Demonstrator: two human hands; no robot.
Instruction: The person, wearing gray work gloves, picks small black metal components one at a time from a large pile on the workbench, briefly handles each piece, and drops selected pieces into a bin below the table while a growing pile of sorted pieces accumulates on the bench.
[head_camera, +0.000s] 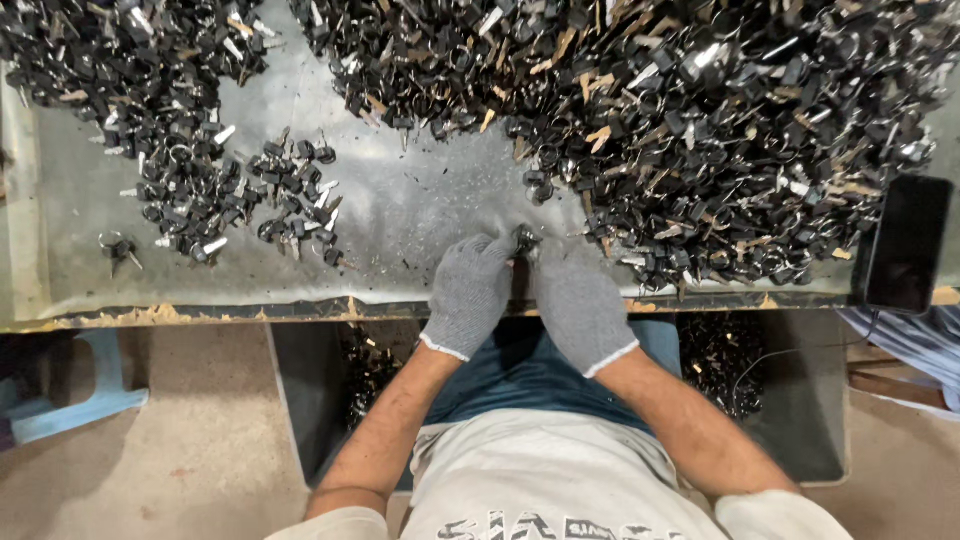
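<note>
Both gloved hands, left hand (468, 295) and right hand (580, 305), are pinched shut together on one small black key piece (524, 240) at the near edge of the tabletop (420, 200), just at 6 o'clock from the huge key pile (700, 120); I'd say keep the fingertips tight and close to the part so it doesn't twist or slip in those knit gloves. A smaller sorted bunch (240, 200) sits off at 9 o'clock, a dark phone (905, 245) at 3 o'clock, and the bin (560, 400) under the tabletop seems to hold more dark bits, though I can't tell exactly what.
</note>
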